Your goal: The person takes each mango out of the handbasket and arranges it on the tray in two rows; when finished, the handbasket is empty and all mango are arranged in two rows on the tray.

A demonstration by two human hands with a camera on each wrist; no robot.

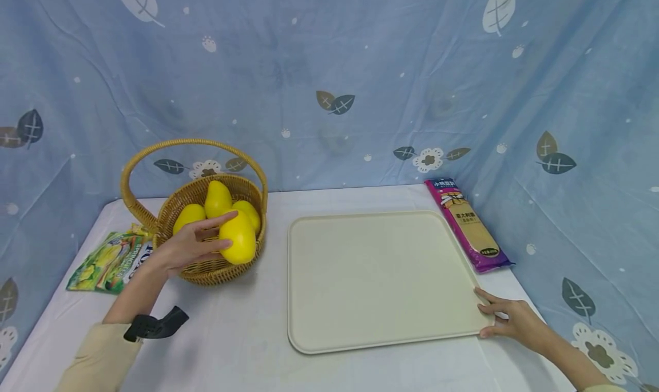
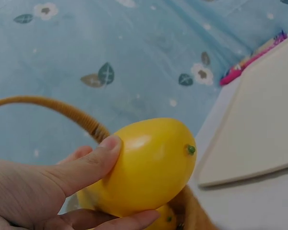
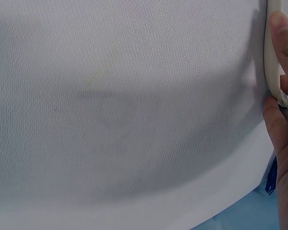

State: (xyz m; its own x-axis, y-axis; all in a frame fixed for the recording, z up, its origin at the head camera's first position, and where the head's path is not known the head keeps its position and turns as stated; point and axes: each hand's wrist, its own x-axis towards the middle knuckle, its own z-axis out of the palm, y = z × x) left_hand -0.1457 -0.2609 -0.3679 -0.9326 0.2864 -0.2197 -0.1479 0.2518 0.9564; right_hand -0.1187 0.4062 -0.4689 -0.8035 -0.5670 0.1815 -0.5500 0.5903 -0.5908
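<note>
From the head view, I see the left hand (image 1: pixel 193 244) with its fingers clamped on a yellow fruit (image 1: pixel 238 244), held over the right side of the wicker basket (image 1: pixel 221 276). Three other yellow fruits (image 1: pixel 218 198) lie inside. A green packet (image 1: pixel 108 263) lies on the white counter (image 1: pixel 231 335), just left of the basket. To the right is a flat cream tray (image 1: pixel 381 277); the right hand (image 1: pixel 517 322) grips its near right corner, a purple noodle pack (image 1: pixel 468 226) beside the tray's right edge.

From the left wrist, the thumb presses one side of the held fruit, fingers beneath, its green stem end (image 2: pixel 190 149) facing away from the palm.

From the right wrist, thumb and fingers are clamped around the tray's rim.
</note>
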